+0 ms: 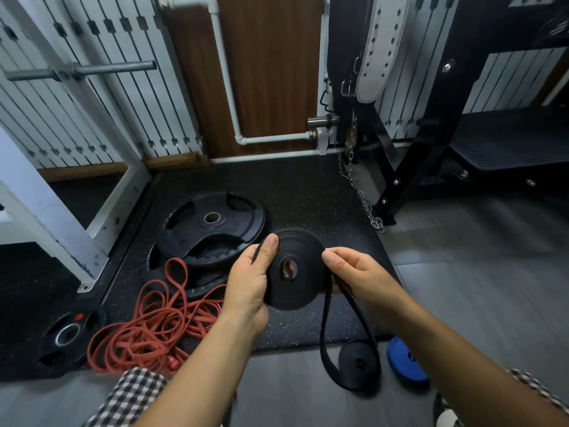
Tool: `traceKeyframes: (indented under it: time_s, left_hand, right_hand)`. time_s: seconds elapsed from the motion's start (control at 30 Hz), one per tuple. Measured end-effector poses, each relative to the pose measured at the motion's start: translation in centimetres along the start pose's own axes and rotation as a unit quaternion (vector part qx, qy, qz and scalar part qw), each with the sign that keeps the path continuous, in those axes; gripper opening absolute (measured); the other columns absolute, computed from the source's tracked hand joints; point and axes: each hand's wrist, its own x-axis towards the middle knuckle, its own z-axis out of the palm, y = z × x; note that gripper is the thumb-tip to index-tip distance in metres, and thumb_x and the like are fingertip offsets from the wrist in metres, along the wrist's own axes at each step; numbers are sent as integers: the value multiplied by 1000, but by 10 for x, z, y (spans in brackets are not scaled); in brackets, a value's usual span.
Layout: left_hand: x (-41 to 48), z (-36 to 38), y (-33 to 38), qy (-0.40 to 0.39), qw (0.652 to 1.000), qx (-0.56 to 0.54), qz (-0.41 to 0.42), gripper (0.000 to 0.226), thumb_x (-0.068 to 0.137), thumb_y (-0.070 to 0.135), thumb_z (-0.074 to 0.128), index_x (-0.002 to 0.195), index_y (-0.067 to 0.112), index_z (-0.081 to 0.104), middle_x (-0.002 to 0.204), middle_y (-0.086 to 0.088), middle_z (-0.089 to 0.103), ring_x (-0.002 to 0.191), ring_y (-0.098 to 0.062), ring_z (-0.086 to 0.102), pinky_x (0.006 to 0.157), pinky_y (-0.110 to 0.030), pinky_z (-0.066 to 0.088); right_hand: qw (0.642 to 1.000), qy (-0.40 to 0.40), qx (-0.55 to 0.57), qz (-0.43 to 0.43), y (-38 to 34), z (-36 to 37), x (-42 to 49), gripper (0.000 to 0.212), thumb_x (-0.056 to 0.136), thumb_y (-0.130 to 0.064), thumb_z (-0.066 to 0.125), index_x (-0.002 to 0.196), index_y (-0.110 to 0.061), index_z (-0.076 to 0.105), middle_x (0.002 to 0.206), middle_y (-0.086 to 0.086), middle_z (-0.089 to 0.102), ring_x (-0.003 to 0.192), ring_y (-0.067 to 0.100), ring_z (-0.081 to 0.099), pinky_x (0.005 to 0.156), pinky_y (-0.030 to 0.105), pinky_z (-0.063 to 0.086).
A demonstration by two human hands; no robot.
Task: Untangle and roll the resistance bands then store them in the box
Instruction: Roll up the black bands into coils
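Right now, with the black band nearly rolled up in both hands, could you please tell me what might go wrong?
1. The coiled black rubber band is pinched only at its edges by the left hand and right hand; it could spring loose.
2. Its hanging black tail loop lies beside the finished black roll and may drag it.
3. No box is visible.

The band coil (292, 269) held between the hands was black, as was its loose tail (326, 337) and the smaller rolled band (358, 362) on the floor. The tangled bands (154, 328) were orange-red. Beside the small roll lay a blue roll (403, 359). The weight plates (212, 226) were black, and a smaller plate (66, 337) carried a red dot. The mat (308, 192) was black with pale speckles; the floor (477, 272) was grey. The sleeves (135, 392) showed a black-and-white check. The hanging belt (381, 47) was white, the wall panel (271, 72) brown.
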Motion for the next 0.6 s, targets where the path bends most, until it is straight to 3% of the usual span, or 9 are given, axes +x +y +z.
traceKeyframes:
  time_s: [0.13,0.3,0.37,0.5,0.6]
  left_hand:
    - [1,4,-2,47,998,-41,9,25,84,33,58,94,10,62,86,-9,69,80,-23,66,68,-34,53]
    - [3,6,-3,86,992,-94,7,24,88,33,56,97,12,62,96,-12,69,91,-27,66,80,-41,54]
    - [2,8,-6,95,989,-115,2,23,87,33,56,96,12,61,95,-11,69,92,-28,65,83,-44,53]
    - [-2,12,-12,80,987,-136,-26,22,88,33,56,95,12,60,93,-11,69,90,-27,65,85,-45,52]
    - [-1,7,-8,24,992,-106,-71,28,84,34,58,100,11,63,95,-11,72,90,-26,67,84,-43,53]
  right_hand:
    - [999,28,38,6,6,11,1,26,94,-25,46,107,-11,62,99,6,71,90,15,68,74,24,55]
    - [998,35,43,6,12,20,-1,19,94,-24,49,106,-15,61,105,7,70,96,15,66,84,25,54]
    - [997,43,68,7,16,26,-2,20,94,-21,49,109,-13,59,104,4,69,91,10,66,79,20,54]
    - [992,62,109,14,17,28,-1,20,95,-14,47,110,-6,57,102,11,67,86,13,65,73,21,56]
    - [995,36,95,22,7,12,0,18,94,-12,47,106,-5,59,99,12,69,84,15,67,69,21,56]
